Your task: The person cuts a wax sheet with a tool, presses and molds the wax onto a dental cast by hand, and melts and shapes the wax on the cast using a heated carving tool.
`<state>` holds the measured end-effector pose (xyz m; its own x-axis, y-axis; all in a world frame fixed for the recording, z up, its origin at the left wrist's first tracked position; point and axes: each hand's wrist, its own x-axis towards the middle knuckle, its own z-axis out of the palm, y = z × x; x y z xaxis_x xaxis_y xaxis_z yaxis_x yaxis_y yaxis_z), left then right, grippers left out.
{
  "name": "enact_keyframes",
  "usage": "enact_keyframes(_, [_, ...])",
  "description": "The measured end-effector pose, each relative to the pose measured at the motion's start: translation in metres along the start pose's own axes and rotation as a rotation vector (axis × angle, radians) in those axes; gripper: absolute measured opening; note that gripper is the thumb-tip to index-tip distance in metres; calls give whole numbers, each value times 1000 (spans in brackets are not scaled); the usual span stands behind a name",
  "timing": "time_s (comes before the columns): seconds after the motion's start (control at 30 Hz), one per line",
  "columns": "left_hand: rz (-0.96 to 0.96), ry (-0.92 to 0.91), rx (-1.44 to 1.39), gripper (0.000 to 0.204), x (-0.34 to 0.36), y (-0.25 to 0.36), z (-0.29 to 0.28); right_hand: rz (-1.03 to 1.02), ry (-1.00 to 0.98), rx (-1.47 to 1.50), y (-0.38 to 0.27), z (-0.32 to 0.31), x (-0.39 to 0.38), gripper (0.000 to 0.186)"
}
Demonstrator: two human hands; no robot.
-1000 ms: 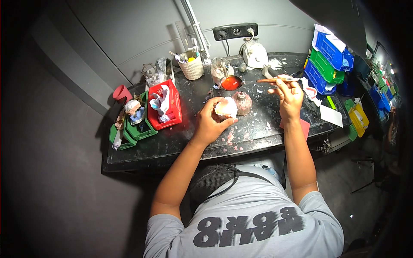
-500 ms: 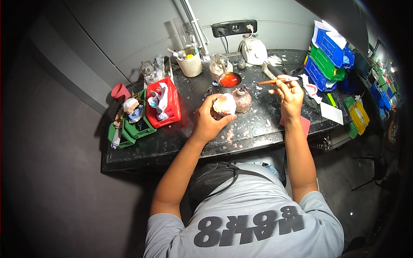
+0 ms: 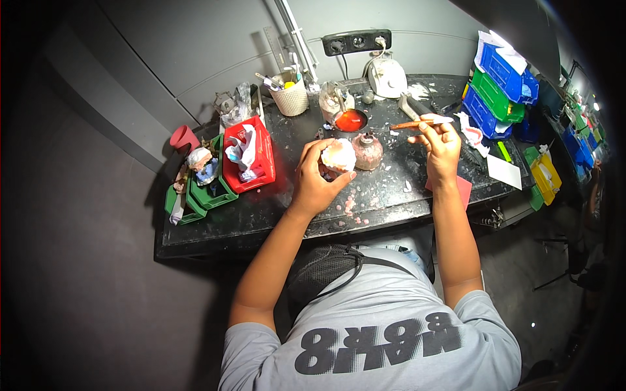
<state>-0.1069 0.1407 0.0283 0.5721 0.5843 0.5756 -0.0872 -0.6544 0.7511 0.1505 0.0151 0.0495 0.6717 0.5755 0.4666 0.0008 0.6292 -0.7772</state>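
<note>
My left hand (image 3: 316, 179) is closed around a dental cast (image 3: 339, 155), whitish with pink on its top, held above the front of the bench. In my right hand (image 3: 441, 146) a slim wax knife (image 3: 412, 124) with a reddish-brown handle lies pinched between the fingers, pointing left. Just right of the cast stands a round, stained spirit burner (image 3: 367, 154) with a narrow neck; whether it is lit cannot be made out. Behind the burner sits a small dark pan (image 3: 350, 120) of glossy orange-red liquid. The underside of the cast is hidden by my palm.
Left on the black bench (image 3: 261, 225) are a red bin (image 3: 268, 163) and green bins (image 3: 225, 195) holding casts and paper. A woven pen cup (image 3: 289, 101) and a white device (image 3: 387, 78) stand behind. Stacked blue and green bins (image 3: 490, 91) rise at right. Pink scraps litter the front.
The cast in my left hand has tilted and shifted very slightly. My right hand with the wax knife stays almost in the same place.
</note>
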Motion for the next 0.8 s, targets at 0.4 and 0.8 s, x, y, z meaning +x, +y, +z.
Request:
enact_keyframes(0.4, [-21, 3, 2, 70, -1, 2, 0, 40, -1, 23, 2, 4, -3, 21])
enact_keyframes(0.8, [46, 9, 178, 73, 0, 9, 3, 69, -231, 36, 6, 34, -20, 20])
